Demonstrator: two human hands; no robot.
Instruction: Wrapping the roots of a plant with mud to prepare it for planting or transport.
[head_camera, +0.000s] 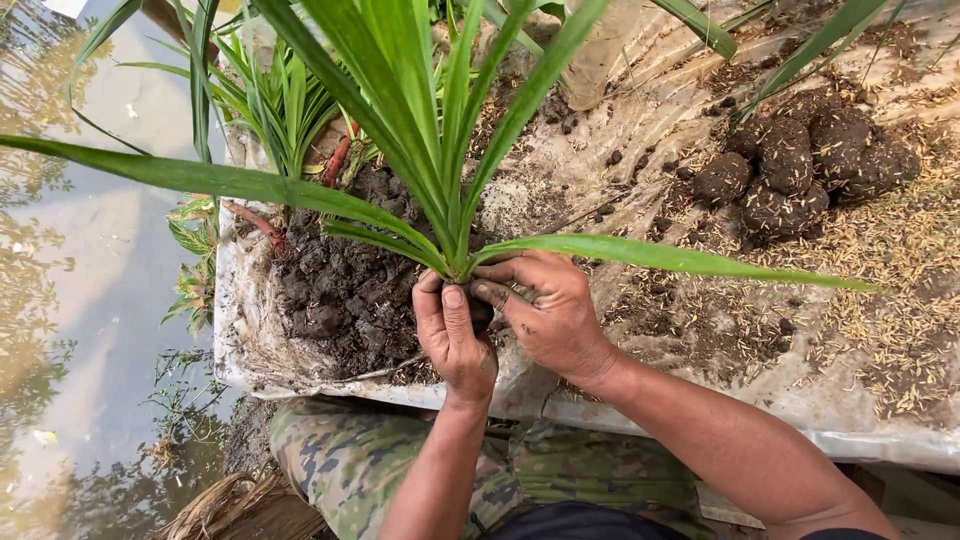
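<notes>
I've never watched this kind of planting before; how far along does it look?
Done: several dark soil balls sit on the sheet. In hand: left hand and right hand press soil around a long-leaved seedling. Left: a soil heap and more seedlings wait.

Both hands, left hand and right hand, clasp the seedling base beside dark soil.

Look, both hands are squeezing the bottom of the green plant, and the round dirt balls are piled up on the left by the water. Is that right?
Not quite. The head view shows the left hand and right hand wrapped around the base of the green plant, but the round dirt balls are piled on the right, far from the water, which is on the left.
</notes>
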